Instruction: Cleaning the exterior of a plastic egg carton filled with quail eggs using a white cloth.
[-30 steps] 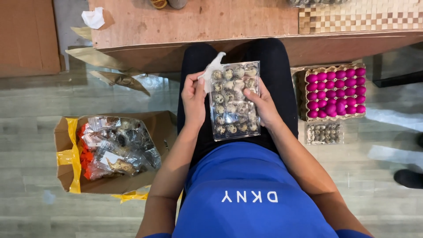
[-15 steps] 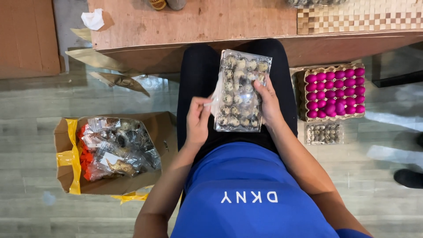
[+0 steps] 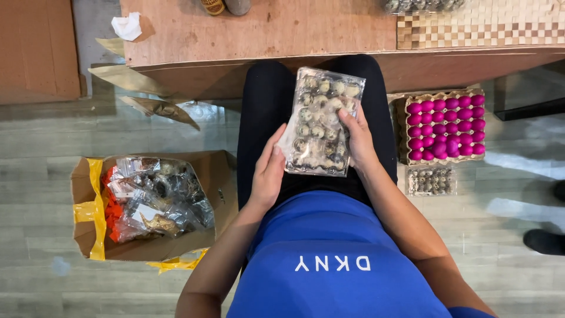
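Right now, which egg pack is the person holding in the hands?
The clear plastic pack of speckled eggs over the lap, gripped by the right hand. The small pack and the pink egg tray sit on the floor.

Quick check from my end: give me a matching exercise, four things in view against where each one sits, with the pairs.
Things:
1. clear egg pack
2. pink egg tray
3. cardboard box
4. crumpled tissue

Places:
a. on the wooden table, far left
b. on the floor, person's left
c. on the lap, between both hands
d. on the floor, person's right

Pairs: 1-c, 2-d, 3-b, 4-a
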